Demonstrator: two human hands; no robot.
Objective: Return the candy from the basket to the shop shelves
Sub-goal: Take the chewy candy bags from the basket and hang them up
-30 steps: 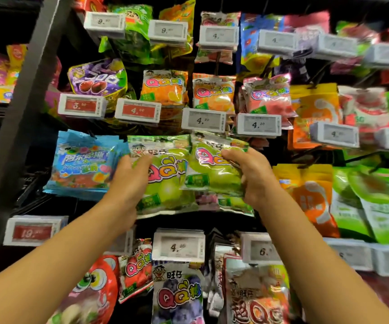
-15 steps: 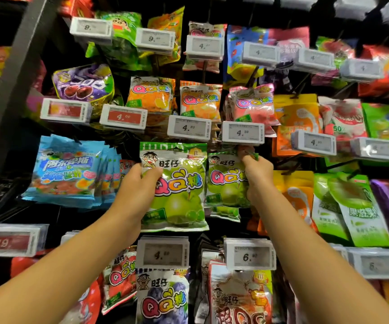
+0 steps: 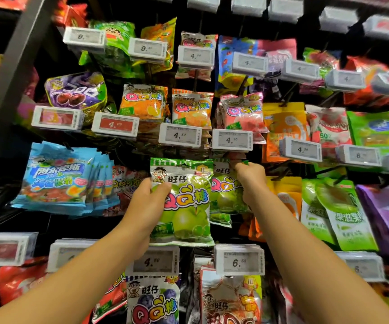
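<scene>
Dark shop shelving (image 3: 13, 73) fills the view: black back panel, a grey upright post running diagonally at 10 o'clock, rows of peg hooks loaded with hanging candy bags. White plastic price tags (image 3: 180, 135) sit on the hook ends, some with red faces (4.20 and 4.20 readable at centre, 6.50 lower down; outer ones too blurred).

My left hand (image 3: 147, 206) grips the green apple candy bag (image 3: 186, 206) by its left edge, thumb on the front face, the other fingers hidden behind the pack. Bag is upright, dead centre, glossy crinkled film, flat pillow shape with a serrated top seal and a hang slot.

My right hand (image 3: 250, 181) is at 1 o'clock from that bag, fingers pinching the top corner of a second green candy bag (image 3: 225, 190), which hangs just behind and to the right of the first, partly overlapped by it. Its top is just under the price tag row.

Blue gummy packs (image 3: 57, 181) at 9 o'clock, stacked several deep, shiny foil. Orange bags (image 3: 192, 108) at 12 o'clock. Purple grape bag (image 3: 153, 302) at 6 o'clock. Green jelly pouches (image 3: 343, 213) at 3 o'clock, smoother, taller stand-up shape.
</scene>
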